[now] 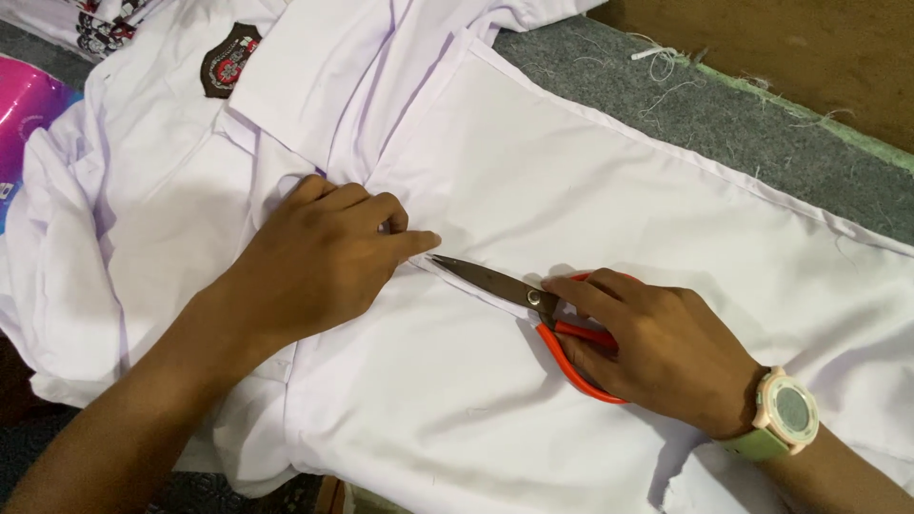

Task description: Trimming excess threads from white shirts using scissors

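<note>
A white garment (590, 181) lies spread over a grey felt surface. My left hand (319, 257) presses down on the cloth near its middle, fingers curled, forefinger pointing right at the blade tips. My right hand (652, 343), with a pale green wristwatch (785, 414) on the wrist, grips orange-handled scissors (519, 295). The steel blades point left and lie low against the fabric, their tips almost touching my left forefinger. Part of the orange handles is hidden under my fingers.
A dark embroidered badge (228, 59) sits on the white cloth at the top left. A pink object (24, 105) shows at the left edge. Grey felt (724, 124) with loose threads borders a brown surface (790, 48) at the top right.
</note>
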